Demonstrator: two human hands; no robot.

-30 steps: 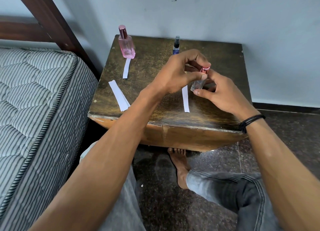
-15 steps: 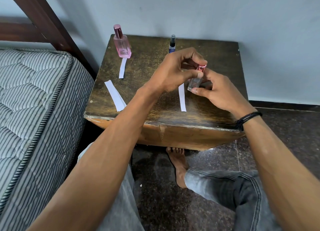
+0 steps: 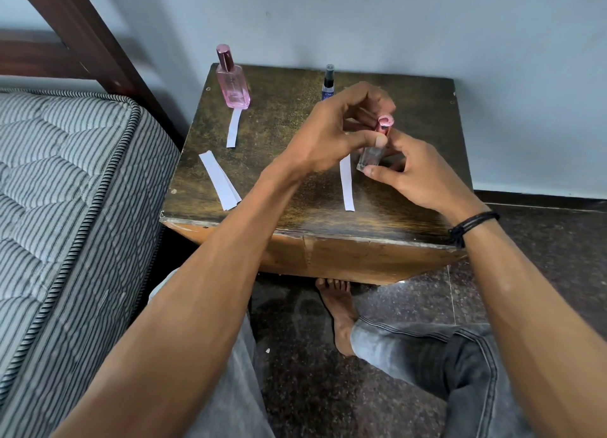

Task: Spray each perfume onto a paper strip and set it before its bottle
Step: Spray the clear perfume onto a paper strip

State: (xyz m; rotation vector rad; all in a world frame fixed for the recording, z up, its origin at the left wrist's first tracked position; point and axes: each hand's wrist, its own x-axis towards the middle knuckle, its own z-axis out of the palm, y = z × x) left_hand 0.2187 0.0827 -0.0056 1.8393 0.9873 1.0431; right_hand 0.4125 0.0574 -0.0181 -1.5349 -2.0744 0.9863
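With one white paper strip (image 3: 233, 127) already lying before the tall pink glass bottle (image 3: 232, 79) at eleven o'clock and another before the small blue bottle (image 3: 328, 82) at twelve, we judge the task over halfway, while our right hand (image 3: 417, 178) grips the small clear pink-capped bottle (image 3: 372, 153) at one o'clock, our left hand (image 3: 331, 132) pinches its cap, and spare strips (image 3: 220, 181) wait at nine.

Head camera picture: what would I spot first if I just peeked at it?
Probably the two hands in the middle: the right hand holds a small clear bottle while the left hand pinches its pink cap. Next, the tall pink bottle at the table's far left corner, a paper strip before it. A striped mattress fills the left side.
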